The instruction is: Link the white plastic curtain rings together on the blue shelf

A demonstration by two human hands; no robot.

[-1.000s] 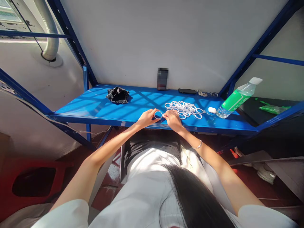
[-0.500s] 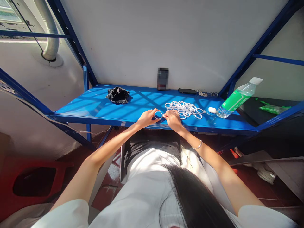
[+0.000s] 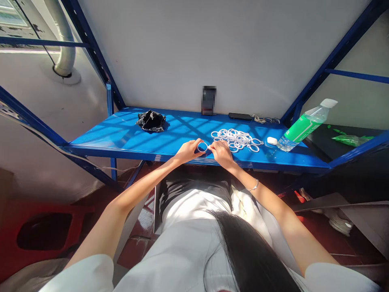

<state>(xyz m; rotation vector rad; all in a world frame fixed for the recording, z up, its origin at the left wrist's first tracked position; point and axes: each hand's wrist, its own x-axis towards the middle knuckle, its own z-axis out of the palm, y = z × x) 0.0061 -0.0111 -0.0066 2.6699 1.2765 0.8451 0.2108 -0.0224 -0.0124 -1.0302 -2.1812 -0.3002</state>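
Observation:
Both hands meet at the front edge of the blue shelf (image 3: 127, 138). My left hand (image 3: 189, 151) pinches the left side of a white ring (image 3: 202, 147), fingers curled around it. My right hand (image 3: 221, 153) pinches the same ring from the right, fingers closed. Just behind my right hand lies a pile of several white rings (image 3: 237, 139), some linked together, spread on the shelf top.
A crumpled black bag (image 3: 151, 121) lies at the back left. A dark upright object (image 3: 208, 100) stands against the wall, with a black phone (image 3: 240, 117) and cable beside it. A green-labelled water bottle (image 3: 305, 125) and a small white case (image 3: 272, 140) sit at the right.

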